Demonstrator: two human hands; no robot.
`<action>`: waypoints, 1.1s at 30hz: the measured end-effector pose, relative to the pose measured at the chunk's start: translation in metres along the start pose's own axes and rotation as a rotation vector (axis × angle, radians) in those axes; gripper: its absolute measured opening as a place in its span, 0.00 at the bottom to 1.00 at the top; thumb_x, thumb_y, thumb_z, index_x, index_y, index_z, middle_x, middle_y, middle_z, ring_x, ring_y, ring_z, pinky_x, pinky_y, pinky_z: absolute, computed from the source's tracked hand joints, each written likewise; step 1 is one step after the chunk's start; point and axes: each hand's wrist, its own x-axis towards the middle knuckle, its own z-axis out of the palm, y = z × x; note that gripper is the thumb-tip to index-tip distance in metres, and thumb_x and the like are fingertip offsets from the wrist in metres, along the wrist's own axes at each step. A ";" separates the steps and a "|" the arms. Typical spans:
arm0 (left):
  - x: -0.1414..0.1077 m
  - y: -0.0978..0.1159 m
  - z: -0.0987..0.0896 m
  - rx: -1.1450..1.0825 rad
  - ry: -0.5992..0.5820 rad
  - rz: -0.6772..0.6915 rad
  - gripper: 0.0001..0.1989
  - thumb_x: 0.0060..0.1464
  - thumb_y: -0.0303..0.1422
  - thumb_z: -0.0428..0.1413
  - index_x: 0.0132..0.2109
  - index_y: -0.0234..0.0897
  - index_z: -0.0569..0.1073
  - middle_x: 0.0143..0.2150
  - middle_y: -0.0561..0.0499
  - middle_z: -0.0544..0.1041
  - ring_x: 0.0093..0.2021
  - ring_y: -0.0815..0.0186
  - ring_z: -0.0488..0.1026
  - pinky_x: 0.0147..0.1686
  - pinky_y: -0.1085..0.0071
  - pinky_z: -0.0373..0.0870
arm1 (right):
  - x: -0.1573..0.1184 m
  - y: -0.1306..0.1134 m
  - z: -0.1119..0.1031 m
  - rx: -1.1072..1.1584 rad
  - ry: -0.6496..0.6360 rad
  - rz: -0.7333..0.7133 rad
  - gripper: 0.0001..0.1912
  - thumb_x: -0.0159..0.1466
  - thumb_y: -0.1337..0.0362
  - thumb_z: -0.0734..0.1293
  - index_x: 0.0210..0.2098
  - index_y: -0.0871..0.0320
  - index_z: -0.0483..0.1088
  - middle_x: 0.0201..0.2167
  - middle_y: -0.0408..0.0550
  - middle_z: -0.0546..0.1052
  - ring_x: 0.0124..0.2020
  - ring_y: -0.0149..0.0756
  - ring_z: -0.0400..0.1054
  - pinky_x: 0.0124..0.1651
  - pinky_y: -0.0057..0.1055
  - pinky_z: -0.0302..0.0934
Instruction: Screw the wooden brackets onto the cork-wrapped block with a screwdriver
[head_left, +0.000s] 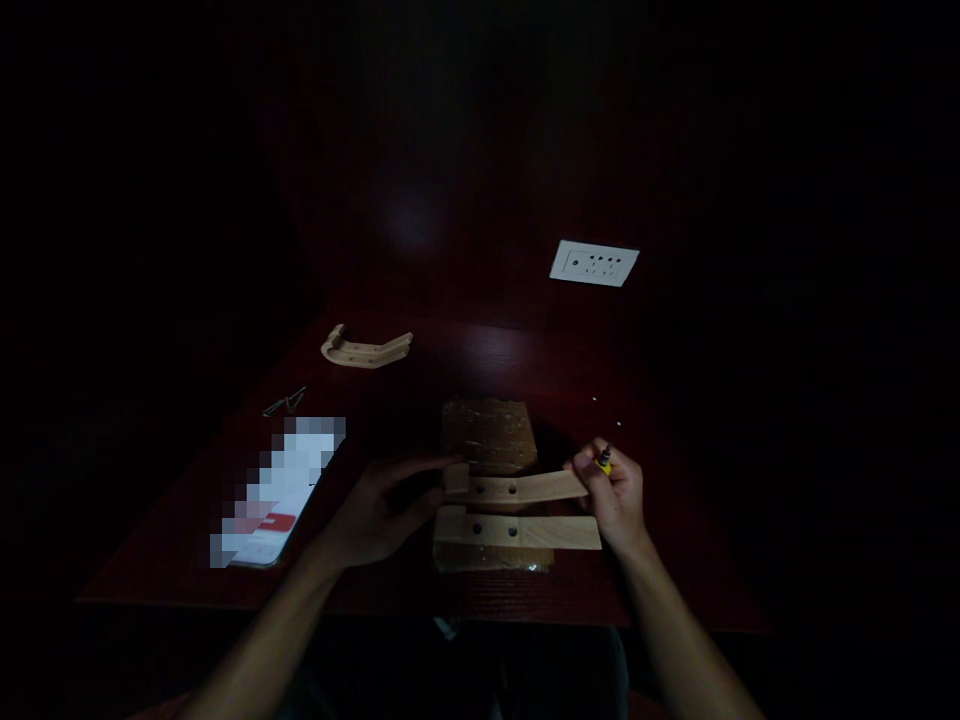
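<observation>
Two pale wooden pieces, each with two dark holes and a raised block at the left end, lie side by side over a brown taped cardboard box (491,425). My left hand (394,510) pinches the left end of the farther wooden piece (536,488) between thumb and fingers. At that piece's right end, my right hand (616,500) is closed around a slim yellow tool with a dark tip (604,461), its fingers touching the wood. The tool's kind is hard to make out. Nearer to me, the second wooden piece (555,533) is untouched.
A curved wooden piece (367,352) lies at the back left of the dark red table (390,590). Near it are small thin pieces (286,402) and a lit phone (300,495). Two tiny white specks lie at right. A white socket panel (595,264) is on the back wall.
</observation>
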 end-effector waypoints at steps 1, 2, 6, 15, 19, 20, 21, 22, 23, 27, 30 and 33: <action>0.000 0.000 0.000 0.001 0.000 -0.001 0.17 0.56 0.32 0.55 0.53 0.43 0.72 0.51 0.48 0.76 0.51 0.60 0.72 0.51 0.63 0.70 | 0.000 -0.001 0.000 -0.010 0.003 -0.013 0.14 0.61 0.57 0.63 0.24 0.58 0.64 0.21 0.42 0.69 0.18 0.27 0.59 0.19 0.24 0.52; 0.000 0.001 0.000 0.001 0.002 -0.002 0.17 0.56 0.32 0.54 0.53 0.43 0.71 0.52 0.48 0.76 0.51 0.60 0.72 0.51 0.63 0.70 | 0.001 -0.001 0.000 -0.025 0.008 -0.029 0.14 0.61 0.57 0.63 0.24 0.58 0.65 0.21 0.43 0.69 0.19 0.28 0.60 0.20 0.24 0.53; 0.000 0.003 -0.002 -0.013 -0.006 -0.014 0.18 0.56 0.33 0.54 0.54 0.42 0.71 0.54 0.47 0.74 0.54 0.58 0.70 0.53 0.61 0.68 | 0.003 -0.005 0.000 -0.094 0.037 -0.101 0.13 0.62 0.58 0.63 0.25 0.59 0.68 0.23 0.44 0.70 0.24 0.31 0.63 0.26 0.26 0.57; 0.003 0.004 -0.002 -0.052 -0.003 -0.020 0.16 0.58 0.34 0.52 0.54 0.42 0.71 0.54 0.48 0.74 0.55 0.59 0.69 0.54 0.61 0.67 | 0.006 -0.008 0.000 -0.094 0.081 -0.137 0.15 0.63 0.57 0.62 0.25 0.59 0.69 0.22 0.42 0.67 0.24 0.30 0.60 0.26 0.25 0.54; 0.003 0.006 0.000 -0.113 0.028 -0.077 0.16 0.60 0.36 0.50 0.53 0.41 0.71 0.53 0.48 0.75 0.54 0.59 0.70 0.54 0.60 0.68 | 0.007 -0.002 -0.001 -0.073 0.115 -0.120 0.16 0.63 0.56 0.62 0.25 0.59 0.70 0.23 0.43 0.67 0.24 0.30 0.61 0.27 0.25 0.55; 0.002 0.007 0.000 -0.143 0.040 -0.096 0.16 0.61 0.36 0.48 0.53 0.41 0.71 0.53 0.47 0.75 0.54 0.60 0.70 0.54 0.59 0.67 | 0.008 0.000 -0.001 -0.064 0.127 -0.108 0.16 0.63 0.55 0.62 0.25 0.60 0.70 0.23 0.43 0.68 0.24 0.30 0.61 0.26 0.25 0.55; 0.000 0.008 0.001 -0.174 0.054 -0.116 0.16 0.62 0.37 0.47 0.54 0.40 0.70 0.53 0.47 0.75 0.54 0.60 0.70 0.55 0.59 0.67 | 0.008 0.001 -0.001 -0.057 0.140 -0.094 0.17 0.62 0.54 0.62 0.25 0.60 0.70 0.23 0.43 0.68 0.23 0.30 0.61 0.25 0.25 0.55; -0.003 0.009 0.002 -0.206 0.071 -0.134 0.17 0.62 0.37 0.46 0.55 0.40 0.68 0.53 0.47 0.75 0.55 0.60 0.70 0.56 0.58 0.66 | 0.009 0.003 -0.001 -0.050 0.153 -0.079 0.17 0.62 0.53 0.62 0.25 0.60 0.70 0.23 0.43 0.68 0.23 0.29 0.60 0.24 0.25 0.55; -0.006 0.009 0.003 -0.238 0.088 -0.148 0.18 0.63 0.37 0.45 0.56 0.40 0.67 0.53 0.46 0.75 0.55 0.60 0.69 0.56 0.58 0.65 | 0.009 0.004 -0.001 -0.044 0.165 -0.065 0.17 0.61 0.53 0.63 0.25 0.60 0.70 0.23 0.43 0.68 0.22 0.29 0.60 0.23 0.25 0.54; -0.023 0.008 0.007 -0.350 0.115 -0.137 0.21 0.62 0.39 0.46 0.61 0.41 0.61 0.58 0.44 0.70 0.57 0.59 0.67 0.58 0.59 0.63 | 0.008 0.002 0.002 0.015 0.151 0.010 0.19 0.61 0.50 0.62 0.26 0.60 0.70 0.19 0.41 0.65 0.16 0.27 0.56 0.16 0.23 0.50; -0.034 0.006 0.012 -0.377 0.088 -0.085 0.28 0.58 0.39 0.53 0.63 0.42 0.56 0.62 0.42 0.64 0.61 0.57 0.62 0.60 0.58 0.60 | 0.006 -0.002 0.005 0.068 0.122 0.042 0.19 0.61 0.49 0.62 0.26 0.59 0.69 0.15 0.38 0.61 0.12 0.25 0.53 0.12 0.23 0.45; -0.041 0.005 0.015 -0.337 0.076 -0.091 0.33 0.52 0.37 0.59 0.63 0.43 0.56 0.63 0.43 0.62 0.62 0.55 0.60 0.60 0.57 0.59 | 0.005 -0.005 0.006 0.071 0.119 0.021 0.19 0.61 0.49 0.62 0.26 0.59 0.69 0.15 0.38 0.62 0.11 0.24 0.53 0.11 0.22 0.45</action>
